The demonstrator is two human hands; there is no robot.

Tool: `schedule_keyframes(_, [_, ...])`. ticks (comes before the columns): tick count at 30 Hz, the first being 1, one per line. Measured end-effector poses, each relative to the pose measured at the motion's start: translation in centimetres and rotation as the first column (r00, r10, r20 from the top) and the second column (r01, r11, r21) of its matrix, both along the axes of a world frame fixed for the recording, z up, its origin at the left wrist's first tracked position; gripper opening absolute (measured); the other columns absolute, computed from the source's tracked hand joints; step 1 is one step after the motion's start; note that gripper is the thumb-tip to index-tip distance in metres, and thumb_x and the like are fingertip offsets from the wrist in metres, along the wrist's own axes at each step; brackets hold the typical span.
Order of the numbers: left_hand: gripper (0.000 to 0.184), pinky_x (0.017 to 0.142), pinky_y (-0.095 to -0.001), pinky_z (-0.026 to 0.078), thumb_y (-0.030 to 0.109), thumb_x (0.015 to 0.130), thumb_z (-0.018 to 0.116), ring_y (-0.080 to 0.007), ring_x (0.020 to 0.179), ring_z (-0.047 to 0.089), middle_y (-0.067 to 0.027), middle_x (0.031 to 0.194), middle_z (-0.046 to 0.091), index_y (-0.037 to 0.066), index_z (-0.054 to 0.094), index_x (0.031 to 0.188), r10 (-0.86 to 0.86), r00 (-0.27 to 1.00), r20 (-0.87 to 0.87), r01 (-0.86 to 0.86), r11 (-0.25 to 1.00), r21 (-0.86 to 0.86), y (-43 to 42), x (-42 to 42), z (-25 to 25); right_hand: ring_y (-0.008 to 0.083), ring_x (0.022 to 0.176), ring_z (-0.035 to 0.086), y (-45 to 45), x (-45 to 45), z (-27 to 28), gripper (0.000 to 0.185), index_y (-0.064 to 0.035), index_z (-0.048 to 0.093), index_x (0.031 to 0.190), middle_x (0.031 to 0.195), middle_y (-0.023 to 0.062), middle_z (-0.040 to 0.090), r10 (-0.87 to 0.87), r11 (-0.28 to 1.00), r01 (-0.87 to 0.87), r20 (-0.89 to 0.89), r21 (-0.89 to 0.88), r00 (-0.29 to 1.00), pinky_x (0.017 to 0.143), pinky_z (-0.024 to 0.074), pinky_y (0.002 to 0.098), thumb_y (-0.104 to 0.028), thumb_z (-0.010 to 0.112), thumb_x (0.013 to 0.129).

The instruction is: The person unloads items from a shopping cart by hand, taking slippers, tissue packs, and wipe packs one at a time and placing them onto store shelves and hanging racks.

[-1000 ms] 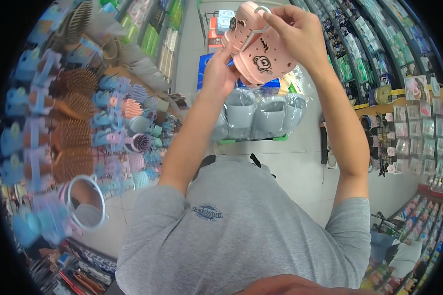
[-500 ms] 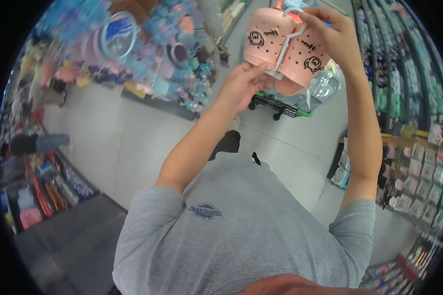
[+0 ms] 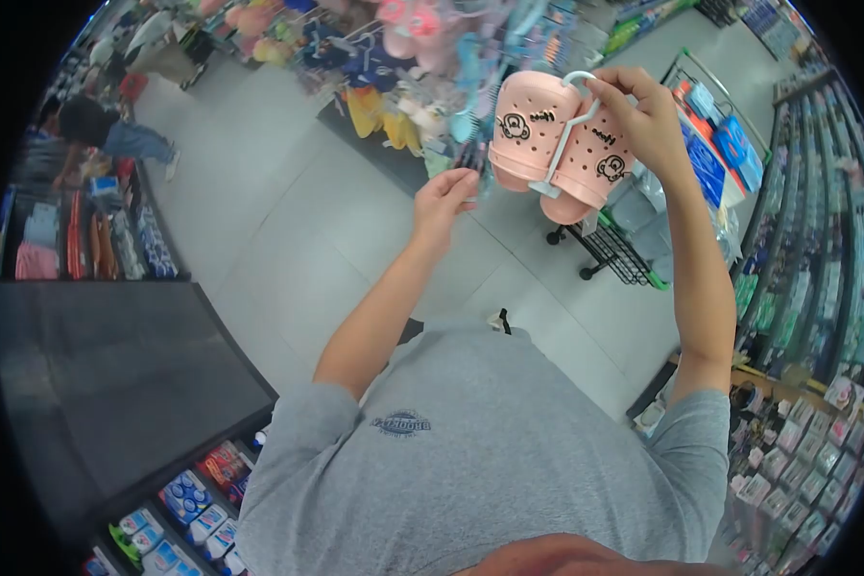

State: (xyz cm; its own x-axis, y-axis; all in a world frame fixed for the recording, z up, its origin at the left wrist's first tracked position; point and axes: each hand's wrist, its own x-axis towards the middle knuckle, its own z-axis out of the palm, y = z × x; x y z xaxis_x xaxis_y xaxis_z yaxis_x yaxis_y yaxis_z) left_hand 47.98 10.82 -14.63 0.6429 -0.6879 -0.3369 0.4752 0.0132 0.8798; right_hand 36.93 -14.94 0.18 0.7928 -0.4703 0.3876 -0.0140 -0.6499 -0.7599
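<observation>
A pair of pink clogs [image 3: 559, 144], dotted with holes and printed with black cartoon bears, hangs from a white plastic hanger [image 3: 571, 130]. My right hand [image 3: 643, 120] is closed on the hanger's hooked top. The clogs hang tilted in front of me, and a small clear tag dangles beneath them. To their left, apart from them, is my left hand [image 3: 444, 204]. Its fingers are curled in against the thumb, and I see nothing in them.
Behind the clogs stands a shopping cart [image 3: 624, 254] loaded with packages. A display of hanging goods [image 3: 432, 58] is ahead, with packed shelves [image 3: 816, 192] on the right. At left are a dark counter top [image 3: 115, 355] and a person [image 3: 106, 130] farther off.
My left hand has let go of the clogs' lower edge and moved away to the left. The clogs sit slightly lower in view. The view has swung, bringing more of the cart into sight.
</observation>
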Motion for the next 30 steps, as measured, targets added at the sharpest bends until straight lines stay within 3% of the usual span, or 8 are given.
schedule_keyframes(2, [0.048,0.09,-0.0353,0.048,0.019,0.087,0.068,-0.019,0.105,0.058,-0.0118,0.119,0.059,-0.001,0.05,0.126,0.093,0.994,0.06,-0.097,0.994,0.052,3.2,2.8,-1.8,0.0139,0.074,0.056,3.0,2.9,0.0,0.023,0.001,0.068,0.098,0.084,0.009,0.061,0.041,0.999,-0.04,-0.021,0.031,0.999,0.067,0.0443,0.0277,-0.018,0.066,0.085])
schedule_keyframes(5, [0.061,0.096,-0.0363,0.045,0.013,0.083,0.071,-0.0229,0.114,0.054,-0.0147,0.128,0.054,-0.002,0.042,0.134,0.054,0.987,0.149,-0.056,0.998,0.006,8.6,7.0,-3.2,0.0123,0.073,0.055,8.2,7.1,-0.2,0.023,0.0015,0.068,0.098,0.082,0.0076,0.062,0.074,0.995,-0.071,-0.043,0.066,0.996,0.066,0.044,0.0271,-0.018,0.065,0.086])
schedule_keyframes(7, [0.07,0.098,-0.0369,0.044,0.01,0.081,0.073,-0.0259,0.119,0.051,-0.0169,0.133,0.05,-0.002,0.036,0.139,-0.123,0.99,0.062,0.126,0.991,-0.042,12.6,9.2,-3.1,0.0098,0.071,0.054,11.0,10.0,-0.9,0.022,0.0011,0.068,0.098,0.08,0.0048,0.062,0.12,0.984,-0.11,-0.068,0.138,0.99,0.065,0.0433,0.025,-0.018,0.064,0.087])
schedule_keyframes(9, [0.067,0.096,-0.0366,0.045,0.011,0.081,0.072,-0.0248,0.117,0.053,-0.0163,0.128,0.054,-0.002,0.038,0.137,-0.153,0.987,0.053,0.157,0.984,-0.087,16.1,11.0,-2.3,0.0075,0.071,0.053,14.2,13.1,-0.8,0.022,0.0014,0.068,0.098,0.079,0.002,0.062,0.142,0.96,-0.114,-0.094,0.257,0.985,0.064,0.0429,0.0234,-0.018,0.064,0.088])
schedule_keyframes(13, [0.053,0.091,-0.0341,0.047,0.013,0.085,0.068,-0.0186,0.11,0.057,-0.0127,0.122,0.058,0.001,0.045,0.131,-0.152,0.988,-0.003,0.152,0.988,0.003,23.0,15.6,-2.1,0.0018,0.067,0.049,20.3,20.3,-1.6,0.02,0.0012,0.068,0.095,0.076,-0.0042,0.061,0.194,0.88,-0.148,-0.056,0.452,0.979,0.059,0.0405,0.0192,-0.017,0.064,0.089])
schedule_keyframes(20, [0.042,0.086,-0.033,0.05,0.019,0.091,0.063,-0.0179,0.104,0.06,-0.0103,0.115,0.059,0.001,0.047,0.126,-0.017,1.0,0.019,0.018,0.999,-0.033,29.8,23.7,-0.7,0.0022,0.064,0.052,25.8,29.0,-1.9,0.02,0.0,0.068,0.093,0.075,-0.0032,0.063,0.208,0.865,-0.174,-0.021,0.47,0.978,0.058,0.0427,0.0197,-0.02,0.064,0.089])
schedule_keyframes(23, [0.053,0.085,-0.0344,0.049,0.026,0.087,0.068,-0.0182,0.101,0.06,-0.0103,0.113,0.061,0.0,0.047,0.128,0.038,0.999,0.034,-0.034,0.993,-0.112,29.6,26.3,-0.4,0.0023,0.065,0.053,26.8,31.4,-1.1,0.02,-0.0001,0.069,0.093,0.076,-0.0022,0.064,0.225,0.876,-0.177,-0.056,0.449,0.973,0.059,0.0433,0.0196,-0.019,0.064,0.089])
schedule_keyframes(30, [0.042,0.08,-0.0305,0.052,0.019,0.091,0.062,-0.0163,0.097,0.062,-0.0103,0.114,0.06,-0.001,0.047,0.126,-0.011,0.999,0.049,0.015,0.996,-0.087,27.4,32.7,-1.0,0.0031,0.074,0.056,23.6,37.4,-4.0,0.018,0.0004,0.065,0.095,0.084,-0.0006,0.064,0.19,0.873,-0.127,-0.089,0.471,0.978,0.066,0.0445,0.0186,-0.017,0.061,0.092])
